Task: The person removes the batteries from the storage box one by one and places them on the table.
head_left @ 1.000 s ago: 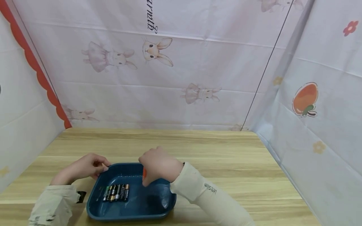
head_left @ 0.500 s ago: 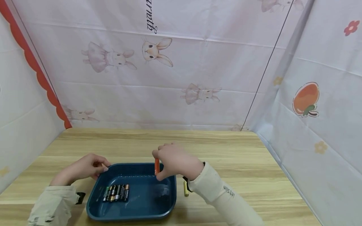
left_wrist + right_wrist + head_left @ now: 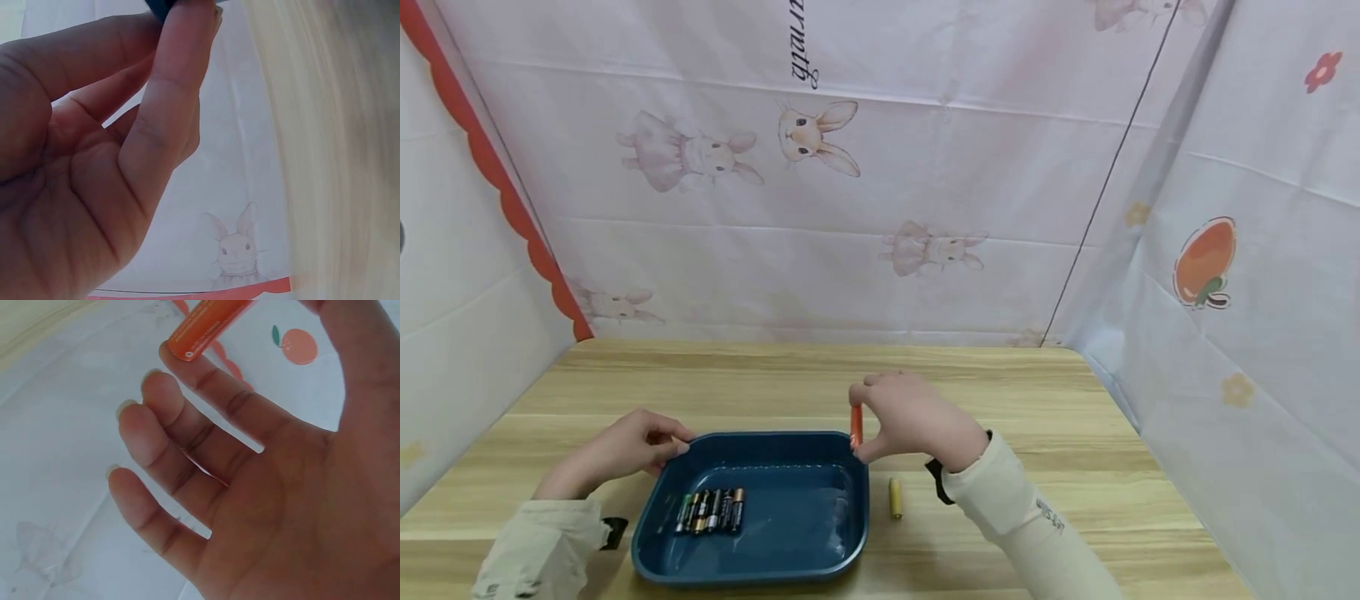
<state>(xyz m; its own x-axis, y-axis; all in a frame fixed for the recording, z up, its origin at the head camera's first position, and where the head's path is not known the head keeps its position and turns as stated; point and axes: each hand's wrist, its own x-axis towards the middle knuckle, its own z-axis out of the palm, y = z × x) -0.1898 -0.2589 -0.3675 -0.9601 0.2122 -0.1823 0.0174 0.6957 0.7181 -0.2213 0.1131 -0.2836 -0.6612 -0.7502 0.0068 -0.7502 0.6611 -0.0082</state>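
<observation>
In the head view, my right hand (image 3: pixel 917 417) pinches an orange battery (image 3: pixel 856 427) end to end between thumb and index finger, above the right back corner of a dark blue tray (image 3: pixel 752 573). The right wrist view has the same orange battery (image 3: pixel 209 325) against the index fingertip, the other fingers spread apart. My left hand (image 3: pixel 625 450) grips the tray's left back corner; in the left wrist view only a dark bit of its rim shows at the fingertips. Several batteries (image 3: pixel 709 510) lie side by side in the tray's left part. A yellow battery (image 3: pixel 895 498) lies on the table, right of the tray.
The wood-grain table (image 3: pixel 1037 467) carries the tray near its front. A printed white cloth (image 3: pixel 940 167) hangs behind the table, and similar cloth walls (image 3: pixel 1262 333) close off both sides.
My right hand has moved right and slightly back with the orange battery, from over the tray's middle to its right back corner. The yellow battery has come into sight. My left hand stays put.
</observation>
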